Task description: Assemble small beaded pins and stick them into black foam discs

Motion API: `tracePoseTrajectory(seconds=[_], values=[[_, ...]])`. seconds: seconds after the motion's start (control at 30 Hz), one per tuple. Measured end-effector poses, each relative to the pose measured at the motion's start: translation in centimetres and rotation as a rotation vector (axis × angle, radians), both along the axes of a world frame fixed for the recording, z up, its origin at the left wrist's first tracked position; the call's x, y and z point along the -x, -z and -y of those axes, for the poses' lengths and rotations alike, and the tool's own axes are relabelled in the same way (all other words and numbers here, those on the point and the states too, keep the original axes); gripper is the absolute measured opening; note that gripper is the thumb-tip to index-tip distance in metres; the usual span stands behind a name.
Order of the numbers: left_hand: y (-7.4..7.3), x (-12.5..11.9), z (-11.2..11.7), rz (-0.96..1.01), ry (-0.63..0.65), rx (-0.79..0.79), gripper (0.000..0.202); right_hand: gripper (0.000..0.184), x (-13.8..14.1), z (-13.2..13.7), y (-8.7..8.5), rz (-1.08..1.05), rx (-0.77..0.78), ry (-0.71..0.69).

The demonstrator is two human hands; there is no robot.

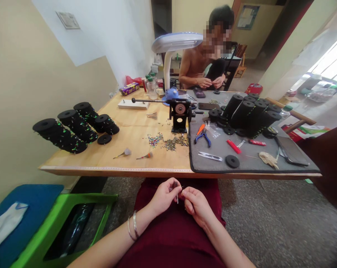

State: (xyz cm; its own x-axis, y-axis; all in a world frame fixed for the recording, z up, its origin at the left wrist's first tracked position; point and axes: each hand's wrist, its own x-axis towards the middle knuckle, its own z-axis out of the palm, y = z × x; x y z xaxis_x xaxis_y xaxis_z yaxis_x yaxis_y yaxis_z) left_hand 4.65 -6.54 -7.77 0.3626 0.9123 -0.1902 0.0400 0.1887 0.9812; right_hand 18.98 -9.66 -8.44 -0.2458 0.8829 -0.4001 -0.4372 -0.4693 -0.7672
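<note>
Left of the lap sit a blue cushion and a green plastic stool. On the table, at the left, stand black foam rolls studded with small green-tipped pieces.

The left hand, a pair of metal bangles on its wrist, is held above a maroon cloth over the lap, well below the table edge. Its fingers are closed in a narrow pinch on a thin metal pin, whose upper end is partly hidden by those fingers. The pin's long axis runs close to upright, its free tip pointing down toward the lap. The right hand lies just beside it, fingers curled narrow; whether they touch the pin cannot be told.

Work in hand appears to be close handling of this single pin at lap height. The present hold calls for a steady pinch and careful control of the sharp tip.

Farther right, on the table, are a hand-crank winder and loose small parts. Beyond it, a grey mat carries blue-handled pliers, snips, and more black foam rolls. A co-worker works across the table.
</note>
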Motion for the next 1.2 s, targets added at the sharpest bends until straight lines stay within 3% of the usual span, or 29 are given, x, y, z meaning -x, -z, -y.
tracePoseTrajectory(seconds=[0.3,0.67,0.93,1.2], values=[[0.2,0.1,0.1,-0.029,0.014,-0.063,0.017,0.033,0.1,0.0,0.1,0.01,0.007,0.058],[-0.9,0.4,0.7,-0.182,0.056,-0.167,0.014,0.034,0.1,-0.1,0.3,0.184,-0.031,0.119],[-1.1,0.1,0.5,0.009,0.068,0.058,0.018,0.036,-0.2,-0.3,0.8,0.186,-0.047,0.221],[-1.4,-0.1,0.7,-0.017,0.095,0.035,0.016,0.039,-0.1,-0.2,0.5,0.205,-0.077,0.253]])
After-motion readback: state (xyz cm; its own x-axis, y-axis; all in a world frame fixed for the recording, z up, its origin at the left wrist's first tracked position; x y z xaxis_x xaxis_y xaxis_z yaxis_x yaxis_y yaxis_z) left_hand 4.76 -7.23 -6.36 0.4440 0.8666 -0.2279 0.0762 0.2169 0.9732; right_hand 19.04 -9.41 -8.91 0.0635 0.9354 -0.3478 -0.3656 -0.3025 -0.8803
